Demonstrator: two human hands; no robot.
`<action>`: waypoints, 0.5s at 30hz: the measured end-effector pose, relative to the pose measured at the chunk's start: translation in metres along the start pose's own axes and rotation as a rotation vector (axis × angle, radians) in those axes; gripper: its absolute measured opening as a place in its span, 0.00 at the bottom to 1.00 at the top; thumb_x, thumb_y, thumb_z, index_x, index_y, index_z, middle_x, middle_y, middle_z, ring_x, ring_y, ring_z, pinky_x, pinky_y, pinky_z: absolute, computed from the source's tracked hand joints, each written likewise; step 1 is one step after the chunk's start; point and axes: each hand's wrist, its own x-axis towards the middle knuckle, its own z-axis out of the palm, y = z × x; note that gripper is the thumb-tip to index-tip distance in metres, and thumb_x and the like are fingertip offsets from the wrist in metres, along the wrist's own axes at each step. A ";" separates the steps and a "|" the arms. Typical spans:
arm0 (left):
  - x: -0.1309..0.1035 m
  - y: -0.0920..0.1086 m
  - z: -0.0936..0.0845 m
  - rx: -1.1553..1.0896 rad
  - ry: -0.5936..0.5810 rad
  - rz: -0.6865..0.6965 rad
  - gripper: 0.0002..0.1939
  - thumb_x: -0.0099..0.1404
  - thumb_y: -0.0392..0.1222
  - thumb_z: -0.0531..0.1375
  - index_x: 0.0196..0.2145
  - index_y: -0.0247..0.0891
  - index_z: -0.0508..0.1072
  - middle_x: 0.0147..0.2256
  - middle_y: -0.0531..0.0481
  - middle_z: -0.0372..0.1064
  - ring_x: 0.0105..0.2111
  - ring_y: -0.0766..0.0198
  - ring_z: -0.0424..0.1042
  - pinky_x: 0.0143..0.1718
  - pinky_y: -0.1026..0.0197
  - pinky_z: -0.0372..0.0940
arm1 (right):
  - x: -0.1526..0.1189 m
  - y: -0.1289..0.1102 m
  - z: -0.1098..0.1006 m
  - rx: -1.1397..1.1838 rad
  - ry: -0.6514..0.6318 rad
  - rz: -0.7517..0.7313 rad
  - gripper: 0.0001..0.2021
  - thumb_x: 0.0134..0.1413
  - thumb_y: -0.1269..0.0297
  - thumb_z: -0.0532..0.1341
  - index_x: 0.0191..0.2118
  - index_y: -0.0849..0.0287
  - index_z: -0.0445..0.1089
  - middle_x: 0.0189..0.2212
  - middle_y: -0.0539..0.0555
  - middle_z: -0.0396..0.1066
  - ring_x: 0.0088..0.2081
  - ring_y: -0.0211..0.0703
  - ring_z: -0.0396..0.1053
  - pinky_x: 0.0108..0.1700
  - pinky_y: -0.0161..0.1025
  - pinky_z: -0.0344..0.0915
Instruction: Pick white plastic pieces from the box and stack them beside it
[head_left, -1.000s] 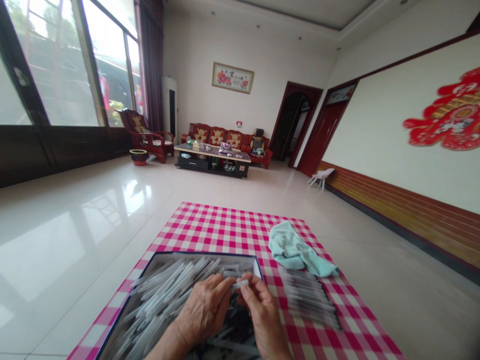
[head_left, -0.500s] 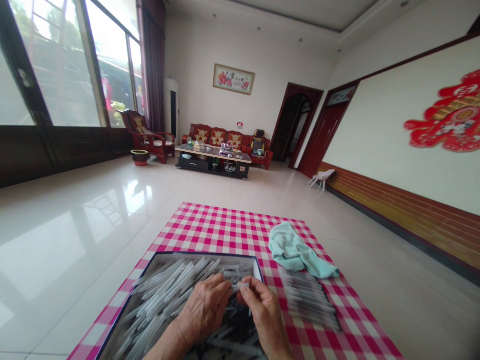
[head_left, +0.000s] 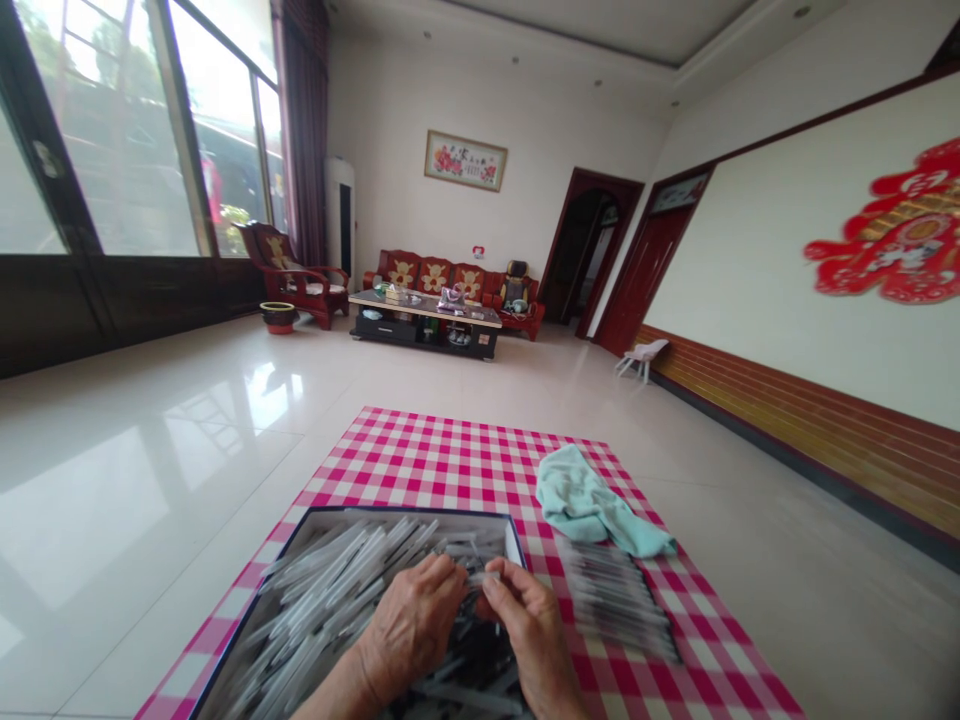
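Note:
Over a shallow dark-rimmed box (head_left: 420, 511), my left hand (head_left: 417, 612) and my right hand (head_left: 529, 622) are close together with fingers pinched. Between their fingertips is a small, translucent pen part (head_left: 481, 577), partly covered by the fingers. Its exact shape is blurred. Long, clear pen barrels (head_left: 337, 575) lie heaped in the left of the box. Dark pen pieces (head_left: 472, 660) fill the part under my hands. To the right of the box, a row of clear pens with dark ends (head_left: 619, 600) lies side by side on the cloth.
The pink-and-white checked tablecloth (head_left: 450, 450) covers the table. A crumpled mint-green cloth (head_left: 589, 500) lies just beyond the pen row. Across the tiled floor stand a low coffee table (head_left: 424, 325), a red wooden sofa (head_left: 435, 272) and a small white stool (head_left: 641, 358).
Both hands remain over the box with the pen part between them, their fingers shifted only slightly. The whole view has drifted by a few pixels.

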 end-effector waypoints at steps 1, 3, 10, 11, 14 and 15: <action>0.001 0.002 -0.001 0.001 0.000 0.001 0.14 0.71 0.34 0.45 0.32 0.39 0.66 0.29 0.49 0.65 0.28 0.63 0.67 0.29 0.62 0.61 | -0.001 0.000 0.001 0.006 0.001 -0.007 0.18 0.40 0.52 0.71 0.34 0.60 0.75 0.26 0.50 0.72 0.28 0.42 0.68 0.33 0.37 0.67; 0.003 0.005 -0.003 0.021 0.020 -0.004 0.11 0.70 0.34 0.46 0.38 0.38 0.68 0.31 0.48 0.67 0.31 0.61 0.68 0.32 0.61 0.64 | -0.002 -0.001 0.001 0.032 0.012 -0.030 0.18 0.41 0.52 0.71 0.34 0.59 0.74 0.26 0.50 0.72 0.29 0.42 0.68 0.33 0.36 0.67; 0.000 0.003 -0.006 0.125 0.291 -0.031 0.22 0.68 0.34 0.52 0.59 0.35 0.59 0.52 0.37 0.64 0.50 0.51 0.65 0.50 0.48 0.63 | -0.001 -0.023 -0.054 0.218 0.215 -0.114 0.15 0.41 0.55 0.71 0.35 0.55 0.72 0.26 0.48 0.71 0.30 0.42 0.70 0.34 0.38 0.70; -0.001 0.000 -0.004 0.127 0.314 -0.037 0.22 0.68 0.33 0.52 0.59 0.36 0.59 0.51 0.37 0.65 0.50 0.51 0.65 0.50 0.48 0.63 | -0.002 -0.026 -0.072 0.227 0.263 -0.135 0.15 0.40 0.55 0.72 0.34 0.55 0.73 0.27 0.47 0.71 0.30 0.43 0.70 0.35 0.39 0.71; -0.002 -0.009 0.002 0.111 0.324 -0.059 0.22 0.68 0.31 0.51 0.58 0.37 0.60 0.50 0.39 0.66 0.48 0.53 0.67 0.49 0.49 0.64 | -0.002 -0.030 -0.128 0.200 0.342 -0.180 0.13 0.40 0.56 0.71 0.31 0.55 0.73 0.31 0.50 0.73 0.35 0.48 0.73 0.37 0.44 0.73; -0.002 -0.010 0.003 0.110 0.324 -0.061 0.21 0.68 0.31 0.50 0.58 0.37 0.60 0.49 0.39 0.66 0.47 0.53 0.67 0.48 0.50 0.65 | -0.002 -0.031 -0.145 0.200 0.382 -0.188 0.13 0.38 0.56 0.71 0.30 0.55 0.73 0.32 0.51 0.73 0.36 0.50 0.74 0.36 0.45 0.74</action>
